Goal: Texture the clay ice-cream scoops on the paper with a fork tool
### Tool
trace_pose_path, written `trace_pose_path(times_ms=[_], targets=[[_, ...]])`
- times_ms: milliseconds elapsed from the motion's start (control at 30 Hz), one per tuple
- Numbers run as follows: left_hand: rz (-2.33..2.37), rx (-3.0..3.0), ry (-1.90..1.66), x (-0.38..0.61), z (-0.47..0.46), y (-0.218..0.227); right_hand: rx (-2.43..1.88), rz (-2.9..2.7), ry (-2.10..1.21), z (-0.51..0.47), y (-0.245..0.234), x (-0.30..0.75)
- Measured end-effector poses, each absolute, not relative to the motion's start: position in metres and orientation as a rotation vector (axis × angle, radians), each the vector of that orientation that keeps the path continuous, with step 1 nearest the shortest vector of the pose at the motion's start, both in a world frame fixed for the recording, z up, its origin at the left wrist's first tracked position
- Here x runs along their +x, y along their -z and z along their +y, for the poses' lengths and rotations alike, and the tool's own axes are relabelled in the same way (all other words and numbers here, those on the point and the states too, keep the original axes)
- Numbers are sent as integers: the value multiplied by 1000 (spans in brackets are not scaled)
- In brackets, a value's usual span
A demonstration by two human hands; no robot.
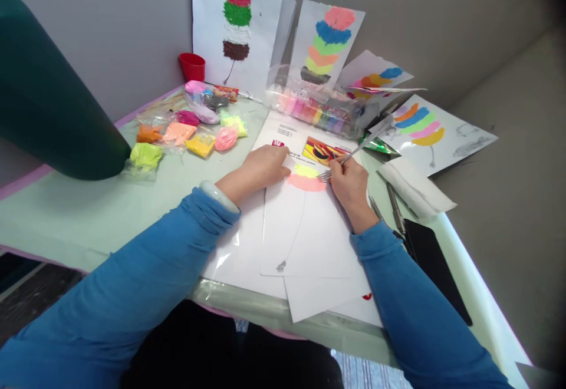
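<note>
My right hand (350,184) grips a metal fork (354,152), its tines pressed against the yellow and pink clay shape (305,178) on a white sheet of paper (309,230). My left hand (260,167) lies flat on the same sheet just left of the clay, fingers together, holding the paper down. Both arms wear blue sleeves, and a pale bangle (219,194) sits on my left wrist. A thin pencil line runs down the sheet from the clay shape.
Several small bags of coloured clay (186,132) lie at the left, a red cup (192,66) behind them. A clear box of clay sticks (316,109) stands behind the sheet. Finished clay pictures (329,38) lean on the wall. A folded tissue (413,185) and dark tools (395,212) lie right.
</note>
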State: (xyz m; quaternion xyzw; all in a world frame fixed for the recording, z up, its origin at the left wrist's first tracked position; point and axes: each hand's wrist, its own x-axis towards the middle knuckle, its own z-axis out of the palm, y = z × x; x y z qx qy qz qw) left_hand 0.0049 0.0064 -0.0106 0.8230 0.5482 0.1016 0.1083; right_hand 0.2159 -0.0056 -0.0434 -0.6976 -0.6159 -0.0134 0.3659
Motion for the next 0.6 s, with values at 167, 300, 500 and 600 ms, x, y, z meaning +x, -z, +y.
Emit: trace_pose_path(times_ms=[167,300,500,600], targets=[[1599,2424,-296,4,6,10,-1808,-1582,29,-6,43,216],[1605,2411,-281,4,6,9,-1822,-1587,37,-6,43,216],[1603,2425,-293,4,5,10,-1836,-1577,62,-7,42,217],[1605,2420,-290,4,5,10,-1838,-1577,74,-7,43,217]])
